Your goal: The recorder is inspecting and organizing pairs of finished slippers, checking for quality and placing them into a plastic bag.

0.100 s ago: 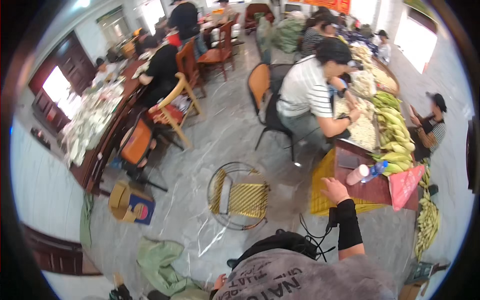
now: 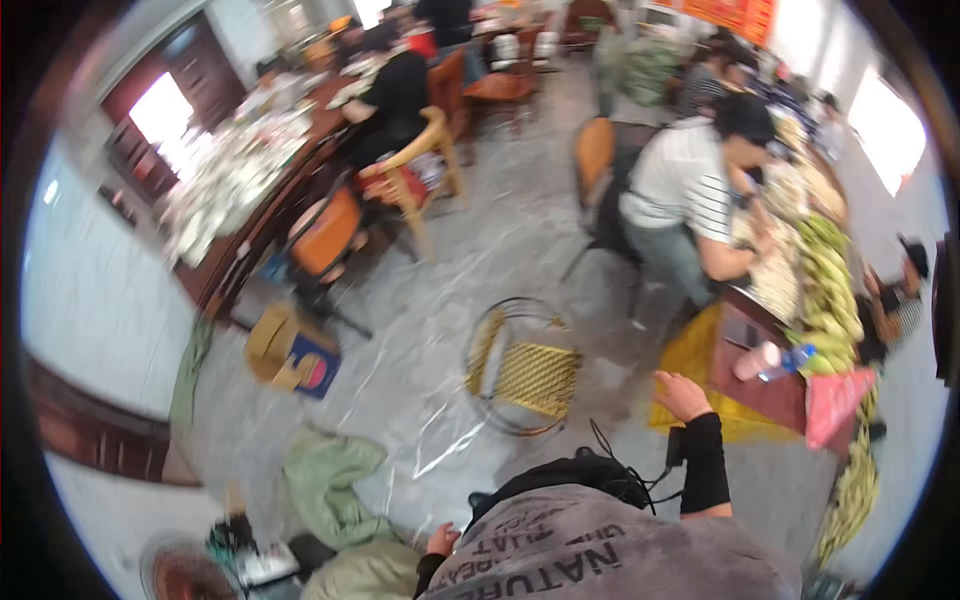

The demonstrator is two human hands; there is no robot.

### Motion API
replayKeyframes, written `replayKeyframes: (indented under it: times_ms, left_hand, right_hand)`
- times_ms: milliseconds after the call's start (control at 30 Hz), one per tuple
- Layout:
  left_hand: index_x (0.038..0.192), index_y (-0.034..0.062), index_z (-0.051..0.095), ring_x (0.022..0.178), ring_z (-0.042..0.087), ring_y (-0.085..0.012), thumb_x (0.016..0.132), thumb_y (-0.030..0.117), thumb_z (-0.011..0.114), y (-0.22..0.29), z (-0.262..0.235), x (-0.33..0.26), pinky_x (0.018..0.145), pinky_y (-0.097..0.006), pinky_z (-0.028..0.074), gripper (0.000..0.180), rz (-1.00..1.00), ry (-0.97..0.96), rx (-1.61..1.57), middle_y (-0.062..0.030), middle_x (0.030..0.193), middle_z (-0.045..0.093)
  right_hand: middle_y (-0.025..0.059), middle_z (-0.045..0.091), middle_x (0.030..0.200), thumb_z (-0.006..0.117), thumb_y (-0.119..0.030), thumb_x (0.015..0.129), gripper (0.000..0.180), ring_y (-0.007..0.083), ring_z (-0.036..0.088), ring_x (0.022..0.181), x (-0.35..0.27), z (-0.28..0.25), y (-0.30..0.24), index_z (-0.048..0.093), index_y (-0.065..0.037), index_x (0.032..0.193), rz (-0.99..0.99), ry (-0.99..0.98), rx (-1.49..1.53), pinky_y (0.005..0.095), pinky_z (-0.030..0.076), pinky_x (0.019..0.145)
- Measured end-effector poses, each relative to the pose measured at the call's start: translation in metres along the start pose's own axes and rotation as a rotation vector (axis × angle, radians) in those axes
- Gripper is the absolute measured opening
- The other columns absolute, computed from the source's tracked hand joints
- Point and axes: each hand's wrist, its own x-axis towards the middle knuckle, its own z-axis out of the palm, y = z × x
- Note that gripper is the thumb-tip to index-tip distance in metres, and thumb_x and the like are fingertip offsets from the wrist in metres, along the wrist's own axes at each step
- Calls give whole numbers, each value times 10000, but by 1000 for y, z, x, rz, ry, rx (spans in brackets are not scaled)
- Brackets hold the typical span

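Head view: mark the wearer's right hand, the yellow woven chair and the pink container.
Right hand [image 2: 684,398]: head view, on the back of the hand.
Yellow woven chair [image 2: 538,380]: head view, on the woven seat.
Pink container [image 2: 757,361]: head view, on the side of its body.

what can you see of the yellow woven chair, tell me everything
The yellow woven chair has a broad seat of crisscross strips, perhaps plastic, a narrower yellow band at left and a thin, dark, rounded frame. It stands unoccupied on the grey, white-veined floor; the right hand is apart, to its right. Its legs can't be made out.
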Motion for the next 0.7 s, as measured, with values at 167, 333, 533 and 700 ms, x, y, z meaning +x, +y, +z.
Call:
replayKeyframes:
  times_ms: [167, 333, 533, 700]
  left_hand:
    - [1216, 97, 627, 952, 691, -309, 838, 334, 705, -98, -28, -31, 826, -414, 528, 453, -18, 269, -133, -136, 1005, 728]
    - [1262, 28, 593, 970, 689, -245, 879, 336, 689, -159, -70, -76, 850, -359, 543, 501, -333, 337, -398, -130, 1087, 699]
    - [1256, -48, 578, 791, 707, -220, 847, 291, 717, -167, -76, -85, 692, -336, 568, 549, -558, 329, -744, -159, 995, 708]
    - [1249, -6, 586, 786, 690, -199, 869, 305, 703, -166, -82, -47, 674, -336, 569, 505, -504, 381, -703, -133, 979, 703]
  right_hand:
    - [180, 652, 1066, 658, -327, 850, 492, 375, 609, 1050, 26, 36, -137, 546, -153, 1296, -241, -149, -30, 456, 490, 884]
    - [182, 650, 1113, 654, -318, 856, 494, 378, 606, 1060, 62, 44, -244, 541, -138, 1302, -348, -188, -42, 463, 489, 887]
    - [182, 656, 1067, 647, -331, 852, 491, 373, 617, 1015, 128, 60, -322, 545, -126, 1286, -409, -209, -108, 461, 493, 865]
    - [189, 656, 1047, 653, -324, 850, 498, 380, 616, 1006, 223, 90, -399, 540, -132, 1296, -541, -307, -170, 470, 492, 855]
